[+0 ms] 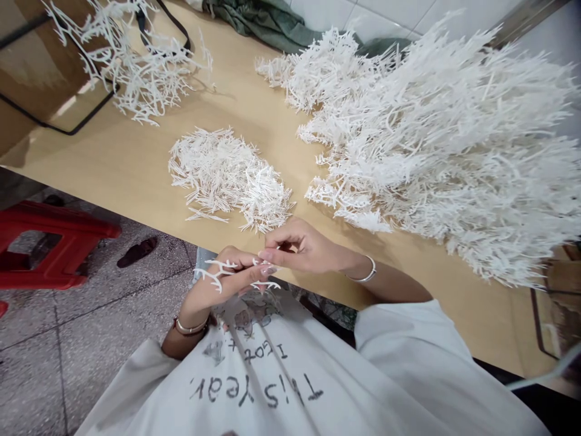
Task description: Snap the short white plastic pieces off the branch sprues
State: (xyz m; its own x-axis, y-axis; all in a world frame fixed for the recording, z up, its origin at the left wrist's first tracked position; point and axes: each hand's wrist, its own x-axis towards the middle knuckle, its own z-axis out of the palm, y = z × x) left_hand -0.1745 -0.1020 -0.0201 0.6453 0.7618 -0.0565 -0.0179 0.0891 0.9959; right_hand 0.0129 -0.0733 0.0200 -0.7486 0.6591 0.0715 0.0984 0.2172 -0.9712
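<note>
Close to my body, at the table's front edge, my left hand [229,281] is closed on a white branched plastic piece [215,275], whose prongs stick out on both sides of the fingers. My right hand [302,245] meets it, thumb and fingertips pinched at the piece's right part; the exact spot between the fingertips is too small to make out. Just beyond the hands lies a heap of short white sticks [231,175]. A much larger pile of white branched pieces [436,139] covers the right side, and a looser tangle of them [149,79] lies at the upper left.
The wooden table [254,109] runs across the view. Green cloth [267,24] lies along its back by the tiled wall. A black metal frame [68,130] stands at the left. A red stool [59,242] and a dark slipper [137,252] are on the floor at left.
</note>
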